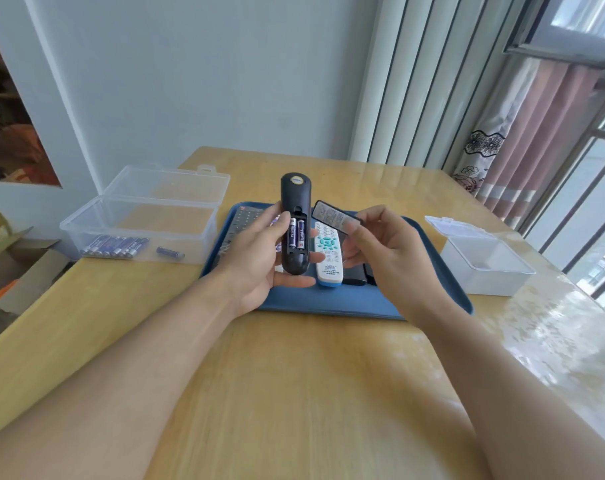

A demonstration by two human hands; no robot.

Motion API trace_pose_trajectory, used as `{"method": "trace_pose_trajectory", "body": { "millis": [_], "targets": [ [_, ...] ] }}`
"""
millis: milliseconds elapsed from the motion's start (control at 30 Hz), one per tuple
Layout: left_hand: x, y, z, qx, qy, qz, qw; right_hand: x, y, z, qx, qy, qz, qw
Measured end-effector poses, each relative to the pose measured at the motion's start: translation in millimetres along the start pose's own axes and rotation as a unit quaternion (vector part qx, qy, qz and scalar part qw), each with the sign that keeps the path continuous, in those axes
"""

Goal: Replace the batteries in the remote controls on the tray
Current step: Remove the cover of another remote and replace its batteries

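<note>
Cradling black remote (295, 216), left hand (259, 261); right hand (387, 251) pinching cover (334, 216).

At the centre of the frame, a glossy black plastic remote (295, 202) is showing two dark blue batteries (296, 232). Below it, a deep blue tray (328, 299) is lying on a honey-yellow wooden table (294, 393). Beside it, a white remote with teal buttons (327, 252) is resting.

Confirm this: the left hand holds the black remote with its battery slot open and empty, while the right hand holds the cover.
Not quite. In the head view the left hand holds the black remote with its slot open, but two batteries sit in it, not empty. The right hand does hold the cover.
</note>
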State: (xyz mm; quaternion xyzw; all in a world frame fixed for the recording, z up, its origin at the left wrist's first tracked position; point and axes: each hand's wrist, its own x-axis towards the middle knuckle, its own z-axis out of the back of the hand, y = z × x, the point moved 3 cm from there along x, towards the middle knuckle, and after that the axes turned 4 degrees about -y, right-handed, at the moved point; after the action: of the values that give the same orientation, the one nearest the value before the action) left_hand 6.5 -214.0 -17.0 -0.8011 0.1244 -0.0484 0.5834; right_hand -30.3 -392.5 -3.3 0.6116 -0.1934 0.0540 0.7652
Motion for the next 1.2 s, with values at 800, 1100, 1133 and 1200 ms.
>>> {"method": "trace_pose_trajectory", "body": {
  "millis": [800,1100,1133,1200],
  "targets": [
    [-7,8,-10,0.073,0.127,0.024,0.989,0,4,3,-0.093,0.049,0.083,0.991],
    [-6,11,-13,0.047,0.134,0.035,0.989,1,9,5,-0.007,0.068,0.088,0.994],
    [-7,11,-12,0.044,0.133,0.035,0.990,1,9,4,-0.001,0.071,0.087,0.994],
    [-7,11,-12,0.040,0.133,0.032,0.990,1,9,3,-0.002,0.074,0.087,0.993]
  ]
}}
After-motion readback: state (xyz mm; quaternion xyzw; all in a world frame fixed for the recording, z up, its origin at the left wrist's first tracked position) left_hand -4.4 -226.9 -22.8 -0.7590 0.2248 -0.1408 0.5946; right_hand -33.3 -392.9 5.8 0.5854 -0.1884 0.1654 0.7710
